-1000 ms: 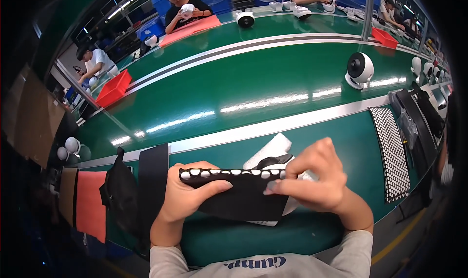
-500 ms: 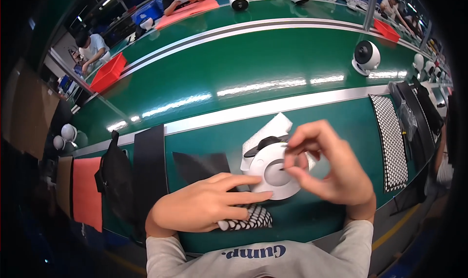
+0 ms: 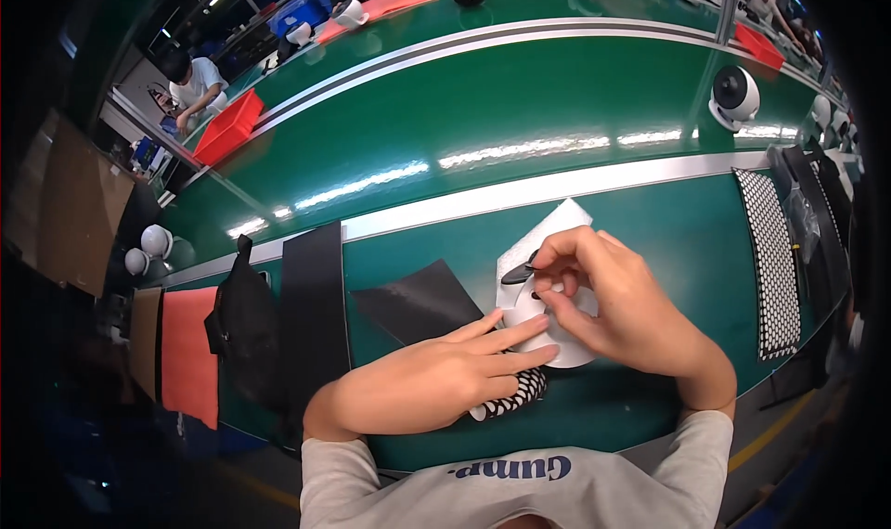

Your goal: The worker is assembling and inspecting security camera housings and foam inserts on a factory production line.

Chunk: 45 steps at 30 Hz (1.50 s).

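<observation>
The right hand [image 3: 624,308] is curling over a round white disc [image 3: 557,339] lying on the green bench [image 3: 677,241], its thumb and forefinger narrowed to a pinch on a small dark tab [image 3: 517,273] at the disc's ten o'clock edge. The left hand [image 3: 436,379] is lying flat with fingers stretched out and close together, the tips pressing on the disc's eight o'clock rim and holding nothing; its fingers are pointing toward two o'clock. Under that hand a black-and-white dotted strip [image 3: 509,396] is poking out at five o'clock. The tab's long axis is running roughly from eight toward two o'clock, and the right hand is the nearer to it, sitting directly on it. A white sheet [image 3: 548,237] is lying beneath the disc, and a black sheet [image 3: 418,299] is resting just beside it at nine o'clock.
</observation>
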{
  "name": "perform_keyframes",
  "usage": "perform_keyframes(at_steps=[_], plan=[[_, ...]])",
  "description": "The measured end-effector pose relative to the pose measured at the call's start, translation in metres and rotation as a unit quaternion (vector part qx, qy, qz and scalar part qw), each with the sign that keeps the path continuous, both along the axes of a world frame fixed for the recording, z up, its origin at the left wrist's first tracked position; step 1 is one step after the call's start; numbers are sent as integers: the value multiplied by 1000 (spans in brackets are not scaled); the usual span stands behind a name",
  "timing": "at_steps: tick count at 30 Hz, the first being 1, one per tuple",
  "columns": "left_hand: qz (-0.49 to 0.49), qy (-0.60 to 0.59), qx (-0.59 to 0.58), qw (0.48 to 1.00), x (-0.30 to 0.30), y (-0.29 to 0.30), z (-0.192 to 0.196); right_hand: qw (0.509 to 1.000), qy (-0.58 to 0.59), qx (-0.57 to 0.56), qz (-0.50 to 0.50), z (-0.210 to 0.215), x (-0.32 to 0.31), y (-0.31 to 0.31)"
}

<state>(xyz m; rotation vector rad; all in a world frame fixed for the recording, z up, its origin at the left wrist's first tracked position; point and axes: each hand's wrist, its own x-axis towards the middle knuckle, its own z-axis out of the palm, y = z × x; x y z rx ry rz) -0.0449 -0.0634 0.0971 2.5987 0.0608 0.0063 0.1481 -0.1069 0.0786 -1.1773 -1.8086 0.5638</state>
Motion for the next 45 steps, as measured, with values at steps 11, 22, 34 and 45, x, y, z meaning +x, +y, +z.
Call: perform_keyframes(at_steps=[11,22,34,45], plan=[[-22,21,27,999,0,5,-5,1000,-3,-2,4,-4,1,3],[-17,21,51,998,-1,4,-7,995,-87,42,-17,-3,-3,3],[-7,27,11,1000,2,3,-3,919,-268,265,-110,-13,-21,-6],[27,-35,67,997,3,-4,-6,844,-427,312,-83,-15,-27,-25]])
